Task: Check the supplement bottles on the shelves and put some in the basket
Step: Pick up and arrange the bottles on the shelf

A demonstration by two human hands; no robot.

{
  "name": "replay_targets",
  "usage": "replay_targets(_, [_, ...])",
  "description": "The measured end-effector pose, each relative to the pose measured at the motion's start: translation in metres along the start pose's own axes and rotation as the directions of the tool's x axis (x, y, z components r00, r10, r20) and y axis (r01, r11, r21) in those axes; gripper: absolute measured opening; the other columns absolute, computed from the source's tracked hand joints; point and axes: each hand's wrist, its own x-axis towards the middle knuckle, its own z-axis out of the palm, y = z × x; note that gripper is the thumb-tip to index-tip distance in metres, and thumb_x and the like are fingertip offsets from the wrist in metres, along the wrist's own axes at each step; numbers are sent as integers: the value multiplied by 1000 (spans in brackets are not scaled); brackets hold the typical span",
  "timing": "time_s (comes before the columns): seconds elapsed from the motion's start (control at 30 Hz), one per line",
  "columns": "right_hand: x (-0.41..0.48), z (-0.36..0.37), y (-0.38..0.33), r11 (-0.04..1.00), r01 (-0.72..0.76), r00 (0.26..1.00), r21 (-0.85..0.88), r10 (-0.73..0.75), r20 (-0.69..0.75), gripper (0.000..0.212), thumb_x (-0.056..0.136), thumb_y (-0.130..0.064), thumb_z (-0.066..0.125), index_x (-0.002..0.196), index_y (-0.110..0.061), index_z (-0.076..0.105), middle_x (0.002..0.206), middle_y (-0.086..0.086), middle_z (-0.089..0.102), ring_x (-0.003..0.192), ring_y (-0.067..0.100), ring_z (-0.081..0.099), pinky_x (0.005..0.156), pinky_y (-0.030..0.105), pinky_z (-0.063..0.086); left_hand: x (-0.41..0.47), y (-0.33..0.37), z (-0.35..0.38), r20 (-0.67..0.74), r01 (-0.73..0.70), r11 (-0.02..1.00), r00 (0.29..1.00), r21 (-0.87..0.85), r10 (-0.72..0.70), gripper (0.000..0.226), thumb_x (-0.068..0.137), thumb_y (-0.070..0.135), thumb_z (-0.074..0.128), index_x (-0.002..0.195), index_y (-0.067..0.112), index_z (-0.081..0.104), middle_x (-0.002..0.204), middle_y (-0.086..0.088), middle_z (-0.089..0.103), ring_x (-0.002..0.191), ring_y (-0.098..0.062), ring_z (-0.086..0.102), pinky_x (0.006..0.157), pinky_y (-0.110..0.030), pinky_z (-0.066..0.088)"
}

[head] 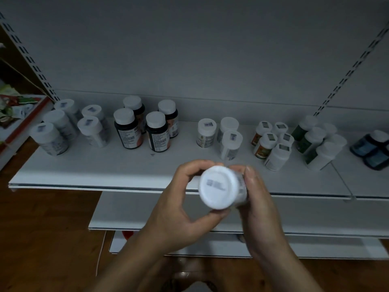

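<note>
A white supplement bottle [220, 186] with a white cap and a small sticker on top is held upright in front of the shelf edge. My left hand [179, 207] curls round its left side and my right hand [256, 199] grips its right side. Behind it, on the white shelf [105, 165], stand groups of bottles: white ones [56, 127] at the left, dark white-capped ones [145, 125] in the middle, white ones [229, 138] right of centre, orange-labelled ones [271, 142] and green-labelled ones [315, 142] further right. No basket is in view.
Blue bottles [372, 148] stand at the far right edge. Lower white shelves [126, 213] step out below the top one. A neighbouring shelf with colourful packets [12, 110] lies at the left. The floor [46, 239] is brown wood.
</note>
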Motion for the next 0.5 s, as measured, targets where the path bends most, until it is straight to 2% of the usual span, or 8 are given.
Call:
replay_targets(0.1, [1, -7, -8, 961, 193, 981, -197, -196, 4, 33, 73, -55, 60, 96, -32, 64, 93, -8, 66, 84, 7, 62, 68, 20, 51, -2, -10, -6, 24, -49, 997, 999, 58, 48, 63, 75, 20, 78, 126, 25, 41, 129, 11, 53, 122, -19, 55, 98, -33, 48])
replay_targets(0.2, [3, -9, -6, 930, 251, 967, -270, -250, 39, 26, 74, -53, 63, 95, -38, 62, 94, -4, 65, 85, 15, 63, 68, 27, 53, 0, -16, -8, 59, -113, 982, 993, 152, 106, 55, 76, 20, 76, 124, 23, 48, 125, 6, 51, 123, -13, 52, 96, -24, 44])
replay_targets(0.27, [5, -9, -4, 919, 266, 964, -290, -261, 56, 25, 75, -53, 63, 95, -39, 62, 95, -4, 65, 86, 15, 63, 68, 27, 53, 0, -17, -8, 68, -101, 980, 994, 172, 90, 53, 76, 21, 76, 123, 23, 51, 124, 5, 52, 123, -11, 51, 97, -21, 43])
replay_targets(0.33, [7, -12, -4, 912, 292, 957, -290, -277, 90, 24, 78, -50, 62, 98, -37, 61, 98, -7, 65, 88, 12, 63, 70, 24, 52, -2, -15, -9, 68, 0, 991, 998, 130, -9, 53, 75, 24, 77, 123, 26, 53, 122, 9, 55, 119, -12, 55, 94, -20, 45])
replay_targets(0.4, [8, -15, -5, 901, 331, 941, -280, -292, 172, 25, 81, -43, 62, 105, -34, 61, 106, -9, 64, 96, 11, 62, 74, 24, 52, -3, -12, -9, 68, 213, 976, 975, -39, -210, 52, 73, 29, 77, 121, 27, 57, 116, 13, 62, 107, -9, 63, 85, -19, 50])
replay_targets(0.47, [11, -20, -5, 893, 353, 922, -280, -281, 265, 32, 82, -35, 65, 113, -31, 60, 116, -7, 61, 107, 17, 61, 80, 31, 54, -1, -8, -9, 92, 374, 896, 928, -238, -362, 47, 73, 34, 72, 116, 21, 60, 105, 7, 69, 89, -9, 68, 74, -20, 53])
replay_targets(0.5, [12, -22, -5, 886, 365, 912, -286, -277, 304, 36, 81, -31, 67, 117, -30, 59, 120, -5, 59, 110, 20, 60, 82, 33, 54, 0, -8, -9, 90, 424, 860, 905, -285, -416, 44, 74, 40, 68, 112, 19, 62, 99, 3, 72, 82, -11, 69, 69, -22, 54])
